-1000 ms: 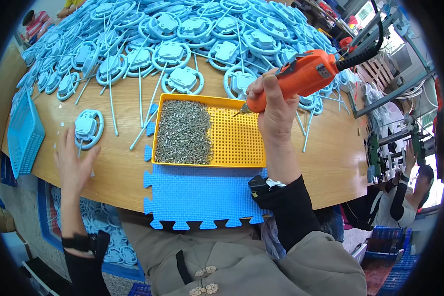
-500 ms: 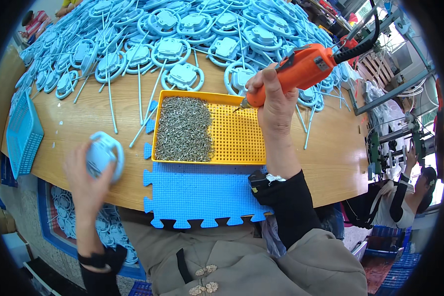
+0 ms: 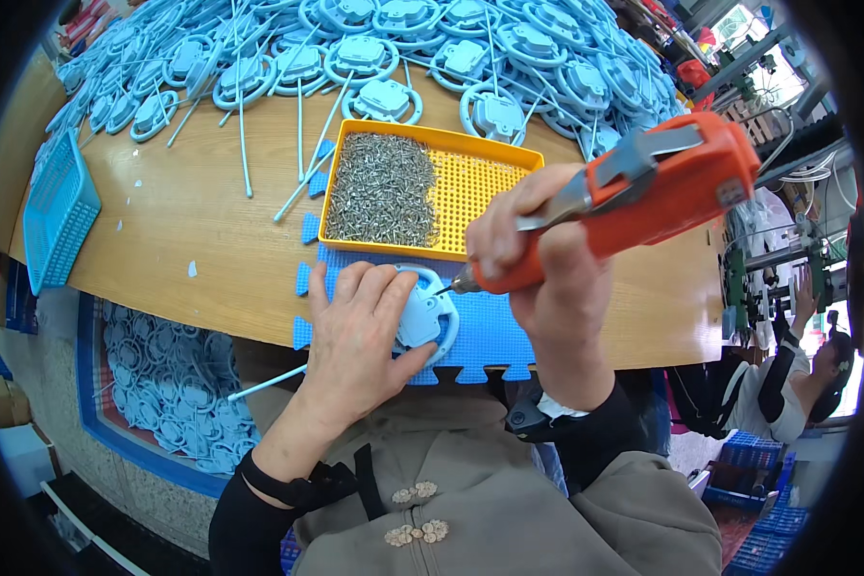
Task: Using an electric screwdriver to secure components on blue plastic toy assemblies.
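Observation:
My left hand (image 3: 355,331) presses a light-blue plastic ring-shaped part (image 3: 420,315) with a thin stick down on the blue foam mat (image 3: 485,336). Its fingers lie over the part's left side, and the stick pokes out below the wrist. My right hand (image 3: 557,259) is wrapped round an orange electric screwdriver (image 3: 643,206), tilted with its bit pointing down and left. The bit's tip is at the right side of the part's raised middle; whether a screw sits there is too small to tell. Just beyond both hands is a yellow perforated tray (image 3: 480,163) with many small screws (image 3: 379,187) in its left half.
A large heap of similar light-blue parts (image 3: 384,96) covers the table's far side. At the left stands a blue basket (image 3: 62,216). Below the table edge, a bin (image 3: 173,394) holds more parts. A person (image 3: 802,379) works at a machine on the right.
My left hand has brought the light-blue part from the left onto the foam mat. My right hand has lowered the screwdriver from above the tray to the part. The view has shifted a little.

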Demonstrator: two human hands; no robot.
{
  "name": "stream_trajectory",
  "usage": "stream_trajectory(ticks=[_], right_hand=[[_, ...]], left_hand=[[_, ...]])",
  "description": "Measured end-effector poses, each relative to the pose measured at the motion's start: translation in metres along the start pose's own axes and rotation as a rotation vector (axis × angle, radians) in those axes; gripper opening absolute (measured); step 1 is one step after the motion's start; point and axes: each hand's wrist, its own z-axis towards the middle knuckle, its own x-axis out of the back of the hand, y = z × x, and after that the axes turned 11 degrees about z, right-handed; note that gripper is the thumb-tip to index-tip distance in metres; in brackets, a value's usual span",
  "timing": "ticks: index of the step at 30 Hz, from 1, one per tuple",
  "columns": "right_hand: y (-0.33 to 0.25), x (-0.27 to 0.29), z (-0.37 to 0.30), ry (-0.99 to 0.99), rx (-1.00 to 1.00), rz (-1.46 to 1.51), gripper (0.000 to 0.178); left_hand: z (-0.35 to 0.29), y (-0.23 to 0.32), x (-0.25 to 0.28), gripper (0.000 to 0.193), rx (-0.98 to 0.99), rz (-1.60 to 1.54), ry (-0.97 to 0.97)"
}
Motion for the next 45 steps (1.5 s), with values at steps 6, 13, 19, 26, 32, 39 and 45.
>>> stream_trajectory(ticks=[6, 13, 19, 26, 32, 39, 45], right_hand=[[0.008, -0.004, -0.011, 0.016, -0.074, 0.001, 0.042], [0.018, -0.009, -0.012, -0.019, 0.015, -0.015, 0.04], [0.024, -0.01, -0.012, -0.009, -0.041, -0.018, 0.043], [0.008, -0.015, -0.008, -0.054, -0.118, 0.092, 0.046], [-0.027, 0.014, 0.009, -0.015, 0.09, 0.113, 0.048], [-0.028, 0.049, 0.006, 0.131, 0.128, 0.174, 0.049], [-0.034, 0.077, 0.014, 0.133, 0.28, 0.025, 0.051]], left_hand=[[-0.002, 0.003, -0.001, 0.066, 0.011, -0.012, -0.016], [-0.001, 0.002, -0.002, 0.065, 0.01, -0.016, -0.013], [0.002, -0.001, -0.003, 0.062, 0.003, -0.029, 0.023], [-0.034, -0.013, 0.025, 0.062, 0.042, 0.001, 0.0], [-0.083, -0.067, 0.115, 0.076, 0.232, 0.172, -0.205], [0.115, -0.131, 0.057, 0.079, 0.043, 0.351, -0.005], [0.285, -0.155, 0.006, 0.107, 0.043, 0.551, -0.016]])
